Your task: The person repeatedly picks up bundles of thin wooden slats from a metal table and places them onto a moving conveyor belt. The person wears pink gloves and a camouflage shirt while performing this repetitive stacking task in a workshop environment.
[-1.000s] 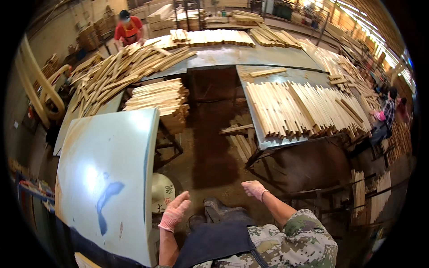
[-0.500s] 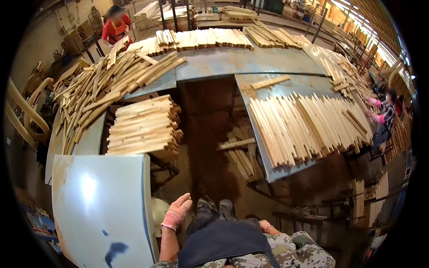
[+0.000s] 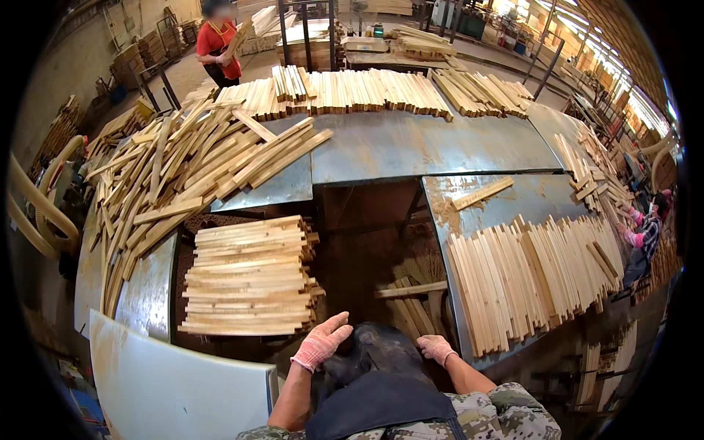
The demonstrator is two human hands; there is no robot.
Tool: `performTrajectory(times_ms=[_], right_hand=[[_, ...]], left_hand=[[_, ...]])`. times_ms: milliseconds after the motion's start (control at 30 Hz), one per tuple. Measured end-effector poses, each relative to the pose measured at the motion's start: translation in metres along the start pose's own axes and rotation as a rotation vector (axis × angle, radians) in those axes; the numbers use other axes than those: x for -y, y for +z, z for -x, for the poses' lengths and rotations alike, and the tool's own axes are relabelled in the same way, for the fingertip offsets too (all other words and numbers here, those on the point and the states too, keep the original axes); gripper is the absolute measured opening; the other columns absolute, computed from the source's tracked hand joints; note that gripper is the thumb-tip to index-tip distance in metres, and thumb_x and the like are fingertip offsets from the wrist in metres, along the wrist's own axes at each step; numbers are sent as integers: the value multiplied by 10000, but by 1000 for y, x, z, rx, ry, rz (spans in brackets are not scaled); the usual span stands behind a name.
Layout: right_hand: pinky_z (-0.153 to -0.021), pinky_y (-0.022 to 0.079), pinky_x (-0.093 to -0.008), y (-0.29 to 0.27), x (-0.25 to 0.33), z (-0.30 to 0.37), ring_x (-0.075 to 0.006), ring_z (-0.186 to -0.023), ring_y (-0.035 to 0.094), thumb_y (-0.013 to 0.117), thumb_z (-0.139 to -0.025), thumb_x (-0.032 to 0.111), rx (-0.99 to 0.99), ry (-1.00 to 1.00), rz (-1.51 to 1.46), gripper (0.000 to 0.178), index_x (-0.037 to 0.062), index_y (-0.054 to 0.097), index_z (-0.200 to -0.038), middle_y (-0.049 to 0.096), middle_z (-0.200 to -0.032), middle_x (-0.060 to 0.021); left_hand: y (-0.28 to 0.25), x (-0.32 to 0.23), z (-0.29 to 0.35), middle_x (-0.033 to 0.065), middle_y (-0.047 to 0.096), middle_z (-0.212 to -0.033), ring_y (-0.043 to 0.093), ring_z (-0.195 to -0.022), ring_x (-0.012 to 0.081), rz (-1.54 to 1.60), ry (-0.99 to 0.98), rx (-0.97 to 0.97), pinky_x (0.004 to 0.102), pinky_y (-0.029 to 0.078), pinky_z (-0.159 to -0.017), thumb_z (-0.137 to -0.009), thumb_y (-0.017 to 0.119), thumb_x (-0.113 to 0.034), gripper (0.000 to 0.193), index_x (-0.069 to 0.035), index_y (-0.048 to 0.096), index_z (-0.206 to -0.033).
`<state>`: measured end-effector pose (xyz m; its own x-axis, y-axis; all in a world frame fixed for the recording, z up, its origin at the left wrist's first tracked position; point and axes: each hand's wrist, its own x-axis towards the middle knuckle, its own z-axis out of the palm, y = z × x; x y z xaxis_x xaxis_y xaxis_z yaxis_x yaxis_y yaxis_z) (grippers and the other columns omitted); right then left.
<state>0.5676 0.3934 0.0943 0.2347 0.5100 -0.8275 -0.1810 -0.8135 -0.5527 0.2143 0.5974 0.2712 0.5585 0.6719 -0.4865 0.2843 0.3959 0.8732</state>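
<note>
My left hand (image 3: 323,342), in a pinkish-white knit glove, is held in front of my body with its fingers stretched out and nothing in it. It is nearest to a stack of wooden strips (image 3: 246,279) lying crosswise at the left. My right hand (image 3: 436,349), gloved alike, hangs beside my dark apron (image 3: 381,414), fingers loosely extended and apparently holding nothing. Closest to it is the front corner of a metal-topped table carrying a row of upright-lying wooden strips (image 3: 528,282). Both hands are apart from the wood.
A jumbled heap of strips (image 3: 183,169) covers the left table. A pale panel (image 3: 176,381) stands at near left. Across the back, a metal table (image 3: 433,147) bears more rows. Loose strips (image 3: 414,293) lie low ahead. Co-workers stand at back left (image 3: 218,48) and far right (image 3: 645,235).
My view has moved forward, closer to the tables. My right hand has come out from beside my body into full view. The co-worker at back left now stands straighter, holding wood.
</note>
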Motion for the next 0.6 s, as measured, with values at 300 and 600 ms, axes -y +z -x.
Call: performTrajectory(times_ms=[300,600], right_hand=[[-603,487,-315,-46,143,-140,-145,-662,583,689,-982,293,-163,28,136,270,35,767,-1001,664,-800,-28],[-903,559,-404,-38,352,-255,-281,-983,738,649,-996,412,-46,-212,171,474,22,743,-1249,790,-1090,-169]], left_hand=[[-34,-71,-198,164,587,-1565,549,-1447,244,-89,-32,15,342,416,-1202,-1051,708,-381,666,-13,515,-1572],[-79,-169,-355,126,657,-1471,592,-1376,221,-29,-15,-44,334,429,-1181,-1051,700,-315,597,9,559,-1533]])
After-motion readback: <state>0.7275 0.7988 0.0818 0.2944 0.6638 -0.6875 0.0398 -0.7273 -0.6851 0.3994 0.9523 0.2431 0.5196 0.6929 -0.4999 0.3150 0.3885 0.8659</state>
